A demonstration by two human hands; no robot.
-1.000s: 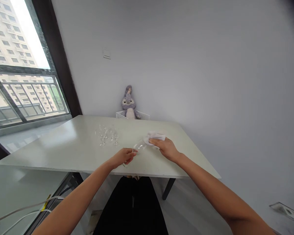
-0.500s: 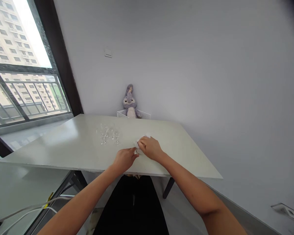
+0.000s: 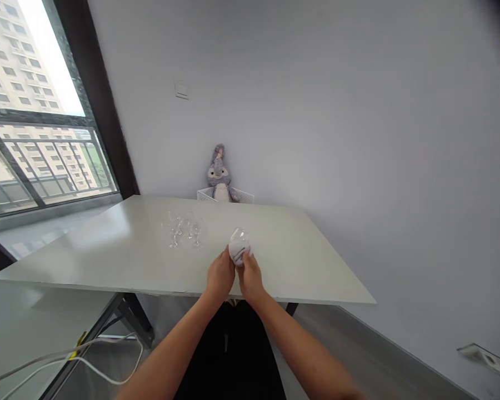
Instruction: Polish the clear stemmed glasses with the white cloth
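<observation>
A clear stemmed glass (image 3: 240, 233) is held upright or slightly tilted above the front part of the white table (image 3: 300, 261). White cloth or tissue (image 3: 237, 248) shows at the bowl; whether it lies inside or behind the glass I cannot tell. My left hand (image 3: 220, 273) is closed around the lower left side of the glass, its fingers partly hidden. My right hand (image 3: 250, 276) grips the lower right side, thumb pressed near the bowl. To the left stand several similar clear stemmed glasses (image 3: 183, 228), close together.
A purple plush rabbit (image 3: 219, 176) sits in a white basket (image 3: 245, 196) behind the table's far edge, by the wall. At lower left, white cables (image 3: 104, 379) hang beside a second, lower surface (image 3: 33, 322). A window (image 3: 45, 150) is at the left.
My right hand has come down and inward beside my left hand. The glass, mostly hidden by my hands before, now shows its bowl with the white cloth or tissue.
</observation>
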